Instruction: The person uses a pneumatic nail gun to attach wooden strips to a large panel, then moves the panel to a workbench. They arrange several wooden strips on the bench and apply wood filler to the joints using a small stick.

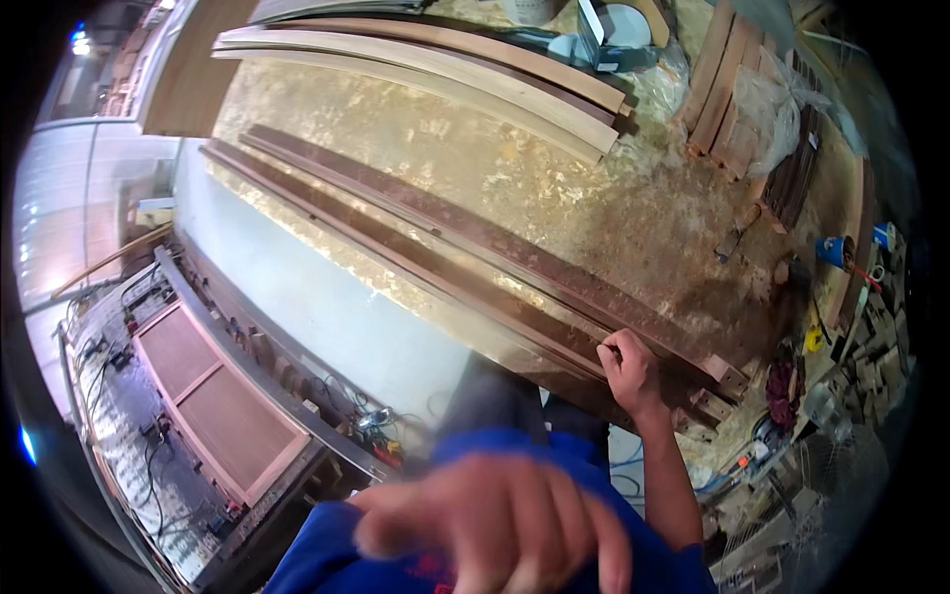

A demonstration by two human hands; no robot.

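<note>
My right hand [630, 366] is closed, its fingers curled together over the near end of long dark reddish-brown wooden rails. What it pinches, if anything, is too small to make out. One rail [475, 243] lies just beyond the hand, and a nearer rail [396, 259] runs beside it; both slant from upper left to lower right. Square-cut ends with holes show near a rail end [725, 374]. Close in front of me, my left hand [505, 520] is blurred by motion, its fingers apart and bent downward, with nothing visible in them.
Pale and brown wooden strips [426, 69] lie across the back of the worn worktable [475, 158]. Stacked wood with a plastic bag [777, 114] is at far right, near a brush-like tool [737, 233] and a blue can [834, 250]. A framed wooden panel [218, 396] rests at left.
</note>
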